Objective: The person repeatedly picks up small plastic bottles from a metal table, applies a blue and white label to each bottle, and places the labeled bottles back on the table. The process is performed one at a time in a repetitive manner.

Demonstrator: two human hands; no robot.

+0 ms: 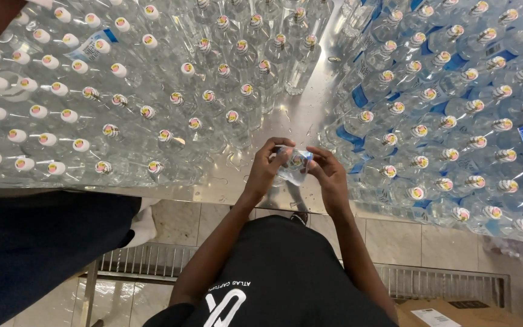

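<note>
Both hands meet over the near edge of the steel tabletop (310, 115), closed around a single clear plastic bottle (292, 168). The left hand (266, 168) curls its fingers (278, 144) narrowly over the bottle's top and left side, thumb and forefinger pinched near the cap. The right hand (329, 175) wraps the other side, its fingers (317, 154) bent close against the neck, so the bottle is held between the two hands just above the tabletop's edge (its lower part is mostly hidden behind the hands).

The bottle is transparent and glossy, with a small round cap carrying a striped pink, yellow and white seal. The tabletop is brushed metal, shiny and beaded with water drops in the bare strip between two masses of bottles. To the left stands a dense block of bare clear bottles (152, 91) with white or striped round caps. To the right stands another block of bottles with blue labels (449, 109), caps banded alike.

Below the tabletop lie pale floor tiles and a metal drain grate (443, 281). A brown cardboard box (455, 313) sits at the lower right. Another person's dark-clothed leg (37, 248) fills the lower left.
</note>
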